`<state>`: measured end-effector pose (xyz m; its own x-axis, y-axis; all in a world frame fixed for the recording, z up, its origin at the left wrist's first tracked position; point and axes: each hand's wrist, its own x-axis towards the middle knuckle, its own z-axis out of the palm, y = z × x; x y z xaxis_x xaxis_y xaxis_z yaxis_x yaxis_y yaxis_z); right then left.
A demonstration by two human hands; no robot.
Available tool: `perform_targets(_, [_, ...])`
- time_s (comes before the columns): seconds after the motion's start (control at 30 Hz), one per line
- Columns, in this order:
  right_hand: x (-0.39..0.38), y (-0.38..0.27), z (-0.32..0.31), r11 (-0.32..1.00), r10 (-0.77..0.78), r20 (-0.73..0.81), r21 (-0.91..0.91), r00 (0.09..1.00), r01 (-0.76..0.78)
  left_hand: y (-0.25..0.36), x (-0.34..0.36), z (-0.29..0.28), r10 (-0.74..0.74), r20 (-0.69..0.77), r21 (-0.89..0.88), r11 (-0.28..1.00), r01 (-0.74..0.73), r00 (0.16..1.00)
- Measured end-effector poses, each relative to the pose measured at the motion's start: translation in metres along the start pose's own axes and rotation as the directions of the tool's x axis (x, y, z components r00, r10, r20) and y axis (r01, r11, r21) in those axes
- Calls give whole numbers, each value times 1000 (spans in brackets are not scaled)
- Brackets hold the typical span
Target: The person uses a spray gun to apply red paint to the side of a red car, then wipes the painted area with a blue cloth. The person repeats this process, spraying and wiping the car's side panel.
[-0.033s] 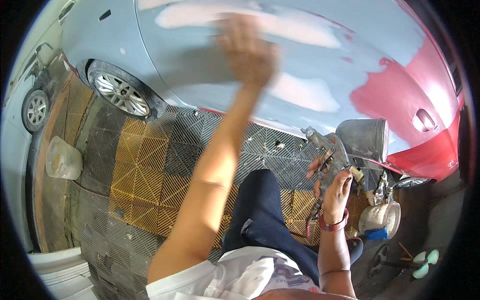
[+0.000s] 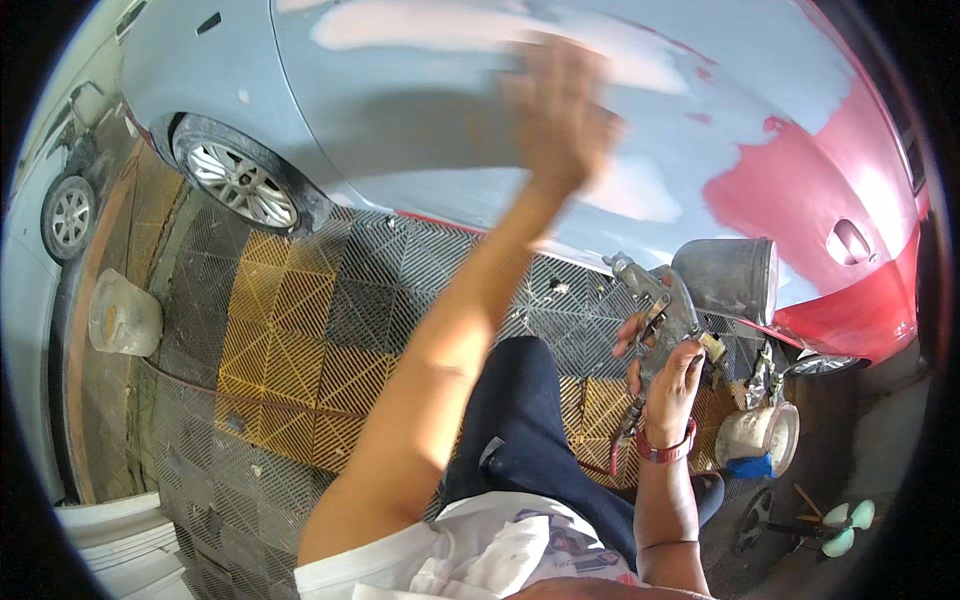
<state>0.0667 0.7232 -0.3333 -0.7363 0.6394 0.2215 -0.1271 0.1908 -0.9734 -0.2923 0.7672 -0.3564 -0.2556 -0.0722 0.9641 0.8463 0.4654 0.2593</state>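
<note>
Left hand point(image 2: 562, 110), open and blurred, lies flat on a grey-primed car panel point(image 2: 420, 130) with red patches; right hand point(image 2: 668, 385) grips a spray gun point(image 2: 668, 300) over yellow-and-grey grid floor tiles point(image 2: 290, 350)

Holding metal spray gun point(image 2: 668, 318) with grey cup point(image 2: 728, 278) upright in my right hand point(image 2: 668, 385). Pressing my left hand point(image 2: 560, 115), blurred, flat against grey-primed car panel point(image 2: 420, 130), red paint showing at right.

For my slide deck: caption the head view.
Left hand on a car's grey primed panel; right hand holds a spray gun.
</note>
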Motion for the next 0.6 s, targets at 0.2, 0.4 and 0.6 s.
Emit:
perform_targets(0.2, [0,7,1,996,31,-24,-77,999,-32,75,-83,28,353,282,-149,935,-322,892])
perform_targets(0.4, [-19,25,-8,994,97,-43,-51,994,-100,-216,-61,-24,-151,-151,134,976,172,977])
perform_targets(0.6, [-44,50,-10,984,159,-31,-83,987,-161,-117,-110,-15,-845,7,-137,529,837,535])
